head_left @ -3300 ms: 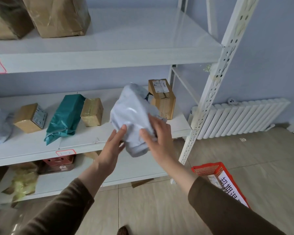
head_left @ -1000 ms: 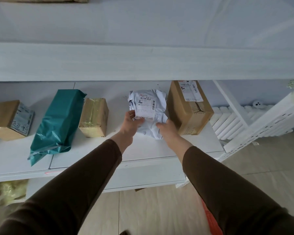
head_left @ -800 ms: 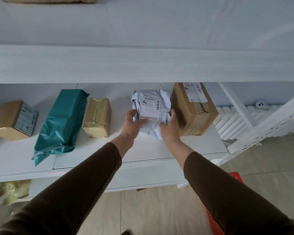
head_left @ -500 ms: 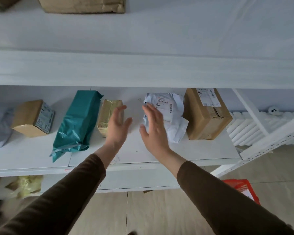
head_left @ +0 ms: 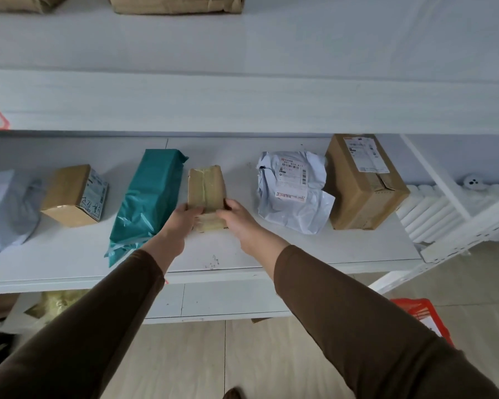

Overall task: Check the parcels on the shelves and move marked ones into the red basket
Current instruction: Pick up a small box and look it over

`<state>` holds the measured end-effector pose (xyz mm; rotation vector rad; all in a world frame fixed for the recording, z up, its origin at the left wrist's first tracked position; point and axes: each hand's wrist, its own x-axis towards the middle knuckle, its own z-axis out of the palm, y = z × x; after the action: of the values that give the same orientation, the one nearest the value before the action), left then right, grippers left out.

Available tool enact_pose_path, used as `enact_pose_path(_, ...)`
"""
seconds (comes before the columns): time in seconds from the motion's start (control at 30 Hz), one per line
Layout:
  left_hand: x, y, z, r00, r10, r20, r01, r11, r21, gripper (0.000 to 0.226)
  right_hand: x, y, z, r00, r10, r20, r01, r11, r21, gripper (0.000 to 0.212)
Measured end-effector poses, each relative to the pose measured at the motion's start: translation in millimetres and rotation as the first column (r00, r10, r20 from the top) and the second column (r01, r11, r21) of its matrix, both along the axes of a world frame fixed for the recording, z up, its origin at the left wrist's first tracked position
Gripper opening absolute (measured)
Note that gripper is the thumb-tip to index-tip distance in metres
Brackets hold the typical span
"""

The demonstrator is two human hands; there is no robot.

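A small taped cardboard box (head_left: 205, 187) lies on the middle shelf (head_left: 300, 251). My left hand (head_left: 182, 223) grips its near left corner and my right hand (head_left: 236, 218) grips its near right corner. To its right lies a white plastic mailer (head_left: 293, 194) with its label facing up, untouched. A larger cardboard box (head_left: 363, 182) stands at the shelf's right end. A green bag parcel (head_left: 147, 197) lies just left of my hands. The red basket (head_left: 421, 315) shows on the floor at lower right, partly behind my right sleeve.
A small cardboard box (head_left: 75, 195) and a grey mailer (head_left: 6, 208) lie further left. The upper shelf (head_left: 242, 102) overhangs with brown parcels (head_left: 173, 4) on top. A white radiator (head_left: 432, 211) stands behind the rack's right post (head_left: 467, 228). Yellowish parcels (head_left: 55, 303) sit on the lower shelf.
Both hands let go of the white mailer, which now lies on the shelf, and moved left. They now hold the small taped box. My view shifted left.
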<state>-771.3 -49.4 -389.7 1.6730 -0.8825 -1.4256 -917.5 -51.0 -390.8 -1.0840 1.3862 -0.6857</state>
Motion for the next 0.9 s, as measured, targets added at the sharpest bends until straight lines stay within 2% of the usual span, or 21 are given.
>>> enact_pose_path(0.13,-9.0,31.8,14.4,0.989,0.027,-0.145,-0.039,0.996,-0.083,0.017,-21.7,30.8,8.3,0.994,-0.085,0.067,0.094,0.985,-0.143,0.041)
enact_pose_path(0.23,-19.4,63.0,29.7,0.963,0.004,-0.269,-0.045,0.988,-0.147,0.021,-38.8,64.2,26.7,0.981,-0.111,0.159,0.145,0.964,-0.221,0.037)
enact_pose_path(0.33,-31.1,93.5,41.4,0.951,-0.043,-0.307,-0.023,0.978,-0.209,0.041,-54.5,97.1,46.6,0.953,-0.165,0.255,0.218,0.956,-0.196,0.032)
enact_pose_path(0.4,-38.7,115.3,49.3,0.949,-0.108,-0.297,0.032,0.968,-0.249,0.065,-64.0,116.4,57.4,0.932,-0.221,0.287,0.266,0.955,-0.130,0.033)
enact_pose_path(0.47,-45.6,138.5,58.2,0.953,-0.172,-0.250,0.097,0.953,-0.286,0.078,-74.2,135.0,69.1,0.903,-0.281,0.325,0.308,0.951,-0.035,0.038)
enact_pose_path(0.57,-56.1,173.9,74.3,0.955,-0.229,-0.191,0.161,0.935,-0.315,0.079,-92.0,160.6,84.9,0.848,-0.358,0.391,0.338,0.933,0.122,0.042)
enact_pose_path(0.7,-67.6,213.0,91.5,0.953,-0.279,-0.115,0.220,0.903,-0.369,0.051,-113.8,192.9,97.0,0.792,-0.406,0.456,0.343,0.914,0.219,0.040)
enact_pose_path(0.8,-74.1,234.2,96.9,0.955,-0.295,0.040,0.281,0.846,-0.453,0.030,-121.8,216.1,93.6,0.722,-0.437,0.537,0.365,0.899,0.241,0.049)
enact_pose_path(0.83,-75.6,240.6,97.2,0.954,-0.280,0.107,0.296,0.823,-0.485,0.030,-123.9,223.4,90.7,0.682,-0.444,0.581,0.369,0.895,0.250,0.056)
enact_pose_path(0.9,-78.2,254.5,98.3,0.910,-0.226,0.346,0.394,0.730,-0.559,0.040,-128.5,236.3,84.3,0.600,-0.435,0.671,0.348,0.897,0.271,0.062)
